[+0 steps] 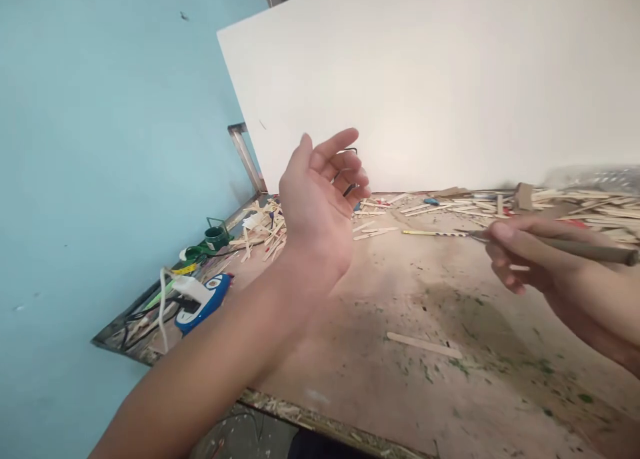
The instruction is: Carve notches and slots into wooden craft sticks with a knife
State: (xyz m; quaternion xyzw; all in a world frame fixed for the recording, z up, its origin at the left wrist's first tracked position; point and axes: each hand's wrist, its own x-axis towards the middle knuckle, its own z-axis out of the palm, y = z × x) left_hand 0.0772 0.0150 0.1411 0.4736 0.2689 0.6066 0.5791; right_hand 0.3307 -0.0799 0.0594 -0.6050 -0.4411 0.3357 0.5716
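Observation:
My left hand (323,192) is raised above the table, palm turned inward and fingers loosely curled but apart, with nothing plainly in it. Bits of a thin black outline show behind its fingers; what they belong to is hidden. At the right, my right hand (530,259) grips a slim grey-brown craft knife (590,249), its pointed tip aimed left. A small pale sliver shows by the lower fingers. Just beyond the knife tip lies a thin yellow, black-and-white patterned stick (433,233). One wooden craft stick (425,345) lies flat on the table nearer me, apart from both hands.
Loose craft sticks (595,209) are heaped along the back of the table (360,352), against a white board (425,86). At the left are a blue-and-white power strip (203,306) with a white plug and cable, and a green cup-like holder (216,237). Green scraps litter the right.

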